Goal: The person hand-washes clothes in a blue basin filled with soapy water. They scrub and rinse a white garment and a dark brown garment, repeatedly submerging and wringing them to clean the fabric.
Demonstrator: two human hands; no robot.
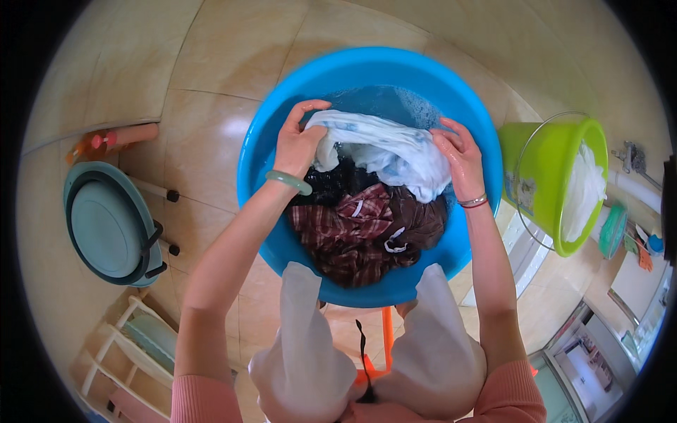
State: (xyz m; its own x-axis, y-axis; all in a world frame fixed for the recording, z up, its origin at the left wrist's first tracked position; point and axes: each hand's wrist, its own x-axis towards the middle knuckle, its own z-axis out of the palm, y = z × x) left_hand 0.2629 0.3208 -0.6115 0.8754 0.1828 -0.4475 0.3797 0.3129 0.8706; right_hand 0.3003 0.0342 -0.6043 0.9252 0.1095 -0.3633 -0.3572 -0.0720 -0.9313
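Observation:
A large round blue basin (pixel 471 106) stands in front of my knees with soapy water (pixel 381 99) in its far part. Over it, a wet white garment with pale blue patches (pixel 384 134) is stretched between my hands, its right part hanging in folds. My left hand (pixel 296 141) is closed on one end, thumb over the cloth. At the other end my right hand (pixel 460 158) grips the cloth, fingers curved. Nearer me in the basin lie a dark red plaid garment (pixel 328 236), a dark brown garment (pixel 427 218) and a black garment (pixel 335 185), bunched together.
On the right, a lime green bucket (pixel 546 151) with a wire handle holds white cloth (pixel 584 190). Collapsible grey-green basins (pixel 106 225) lean at the left wall, by bottles (pixel 116 139). A white rack (pixel 130 331) stands lower left. Tiled floor (pixel 211 141) surrounds the basin.

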